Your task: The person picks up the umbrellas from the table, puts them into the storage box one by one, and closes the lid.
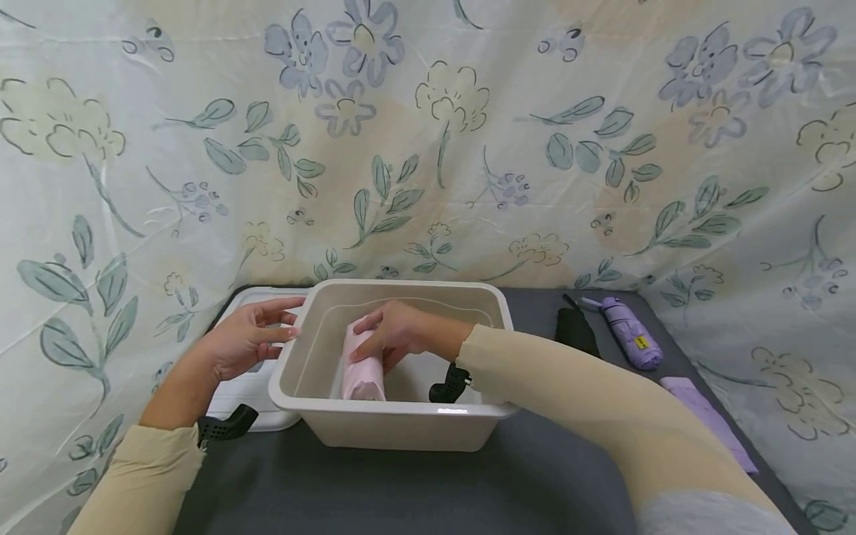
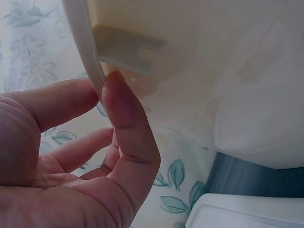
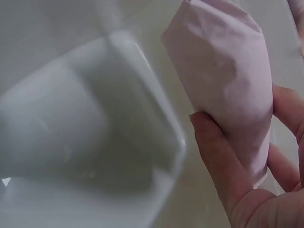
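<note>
A beige plastic storage bin (image 1: 401,427) stands on the dark table. My left hand (image 1: 250,338) is at its left side, and in the left wrist view the thumb and a finger pinch the bin's rim (image 2: 85,45). Inside the bin, my right hand (image 1: 404,331) grips a smooth pale pink rolled bundle (image 1: 363,375). Seen from the right wrist, the thumb lies along one side of the bundle (image 3: 225,61) and fingers curl round the other. The bundle is held upright near the bin's left wall.
A white lid (image 1: 247,401) lies on the table to the left, partly under the bin's overhang. On the right are a black folded umbrella (image 1: 576,331), a purple folded umbrella (image 1: 631,333) and a flat lilac cloth piece (image 1: 709,423). A floral curtain (image 1: 428,148) hangs behind.
</note>
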Tool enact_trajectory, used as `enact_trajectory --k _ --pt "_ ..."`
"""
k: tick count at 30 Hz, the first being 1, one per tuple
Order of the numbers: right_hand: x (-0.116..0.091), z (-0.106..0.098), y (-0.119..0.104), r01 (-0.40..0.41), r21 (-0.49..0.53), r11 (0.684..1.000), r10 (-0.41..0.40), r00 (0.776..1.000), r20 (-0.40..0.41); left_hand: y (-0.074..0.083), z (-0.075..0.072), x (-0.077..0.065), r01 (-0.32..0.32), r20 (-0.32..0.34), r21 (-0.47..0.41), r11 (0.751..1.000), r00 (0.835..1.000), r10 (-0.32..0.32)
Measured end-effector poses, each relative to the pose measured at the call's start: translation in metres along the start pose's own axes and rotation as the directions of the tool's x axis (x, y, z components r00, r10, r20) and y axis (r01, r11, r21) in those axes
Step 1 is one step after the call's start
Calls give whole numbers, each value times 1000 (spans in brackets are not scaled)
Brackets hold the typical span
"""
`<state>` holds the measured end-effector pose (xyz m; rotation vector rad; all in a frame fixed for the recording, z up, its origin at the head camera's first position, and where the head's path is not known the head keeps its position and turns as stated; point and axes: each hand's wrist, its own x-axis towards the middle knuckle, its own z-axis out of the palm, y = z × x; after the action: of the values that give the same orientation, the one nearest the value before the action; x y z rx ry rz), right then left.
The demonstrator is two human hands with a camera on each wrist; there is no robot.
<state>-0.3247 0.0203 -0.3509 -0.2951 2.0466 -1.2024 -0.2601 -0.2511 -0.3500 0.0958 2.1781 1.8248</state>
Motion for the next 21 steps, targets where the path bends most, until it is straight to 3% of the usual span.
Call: enact_trajectory --k 21 --pt "33 32 -1 -118 -142 983 127 990 58 -4 -1 -1 -30 25 -15 999 999 31"
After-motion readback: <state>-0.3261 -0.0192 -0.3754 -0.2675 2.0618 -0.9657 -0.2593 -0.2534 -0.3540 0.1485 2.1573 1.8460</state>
